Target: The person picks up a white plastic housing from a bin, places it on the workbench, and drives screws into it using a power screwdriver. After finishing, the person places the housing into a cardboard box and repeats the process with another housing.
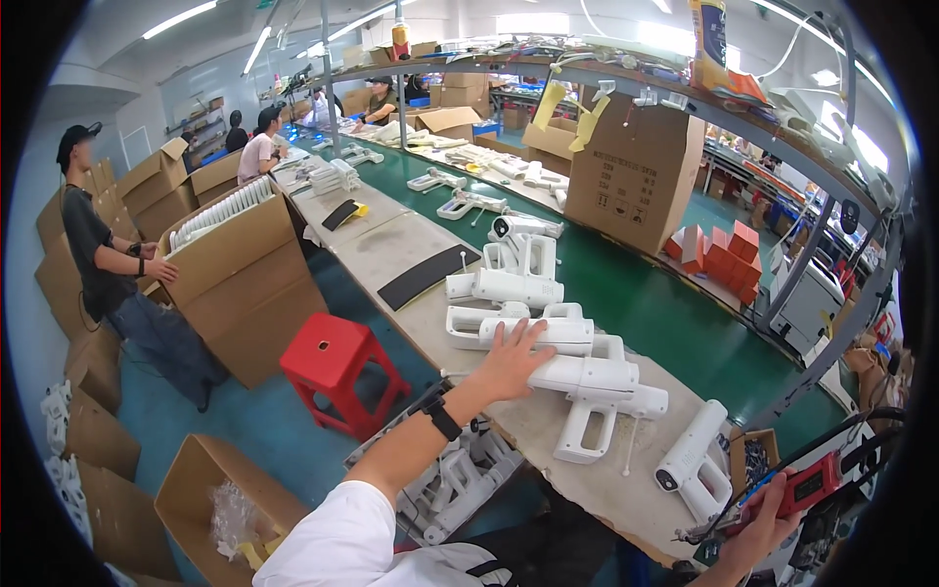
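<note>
Two hands (512, 360) (768, 520): left splayed on devices (575, 337)

Markings noted on three items
Large brown carton (631, 161): rows of dark print above boxed handling symbols; white handheld device (693, 452): small grey mark, too small to read; red handheld unit (810, 486): dark panel, characters illegible
</note>
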Available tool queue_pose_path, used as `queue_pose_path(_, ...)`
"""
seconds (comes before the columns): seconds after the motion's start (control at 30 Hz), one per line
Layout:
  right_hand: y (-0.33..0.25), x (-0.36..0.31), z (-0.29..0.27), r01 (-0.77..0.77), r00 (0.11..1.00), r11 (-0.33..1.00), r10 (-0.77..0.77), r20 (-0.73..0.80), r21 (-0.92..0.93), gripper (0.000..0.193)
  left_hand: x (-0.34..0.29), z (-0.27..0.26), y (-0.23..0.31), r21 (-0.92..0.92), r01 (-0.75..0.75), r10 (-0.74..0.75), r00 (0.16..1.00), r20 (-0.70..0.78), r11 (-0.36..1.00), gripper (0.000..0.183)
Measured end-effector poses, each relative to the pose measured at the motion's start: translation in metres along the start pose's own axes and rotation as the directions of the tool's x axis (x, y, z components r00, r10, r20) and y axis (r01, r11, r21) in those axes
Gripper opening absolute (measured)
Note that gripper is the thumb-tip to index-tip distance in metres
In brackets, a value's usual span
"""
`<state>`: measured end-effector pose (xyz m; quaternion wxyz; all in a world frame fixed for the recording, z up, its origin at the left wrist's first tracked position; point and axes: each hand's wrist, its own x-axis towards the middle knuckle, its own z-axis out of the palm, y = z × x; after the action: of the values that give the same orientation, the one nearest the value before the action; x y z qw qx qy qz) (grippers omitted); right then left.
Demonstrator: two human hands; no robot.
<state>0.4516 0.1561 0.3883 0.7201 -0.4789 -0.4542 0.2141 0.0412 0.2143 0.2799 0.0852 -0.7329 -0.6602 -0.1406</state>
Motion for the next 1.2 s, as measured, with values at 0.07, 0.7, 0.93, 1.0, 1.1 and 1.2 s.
queue_pose_path(0.07,0.000,0.000,0.001,-0.008,1.000,1.000,0.008,-0.004,-0.010,0.029,0.000,0.000,-0.001,-0.010,-0.004,0.004,1.000,-0.016,1.000,0.080)
queue_pose_path(0.7,0.003,-0.002,0.000,-0.025,1.000,1.000,0.025,0.004,-0.008,0.032,-0.003,0.004,-0.008,-0.032,0.005,-0.005,1.000,-0.009,0.999,0.077)
queue_pose_path(0.93,-0.002,-0.005,0.006,-0.019,1.000,0.999,0.019,0.018,0.037,0.029,0.000,0.001,-0.011,-0.016,-0.011,0.011,1.000,-0.012,1.000,0.076)
queue_pose_path(1.0,0.000,-0.005,0.004,-0.009,0.999,1.000,0.008,0.040,0.026,0.029,0.000,-0.001,-0.011,-0.018,-0.015,0.015,1.000,-0.004,1.000,0.076)
queue_pose_path(1.1,-0.001,-0.005,0.004,-0.010,0.999,1.000,0.009,0.040,0.015,0.029,0.000,-0.003,-0.013,-0.028,-0.024,0.024,1.000,0.001,0.999,0.076)
queue_pose_path(1.2,0.002,-0.004,0.001,-0.009,0.998,1.000,0.008,0.055,0.016,0.029,0.001,-0.002,-0.015,-0.041,-0.032,0.032,0.999,-0.003,0.999,0.076)
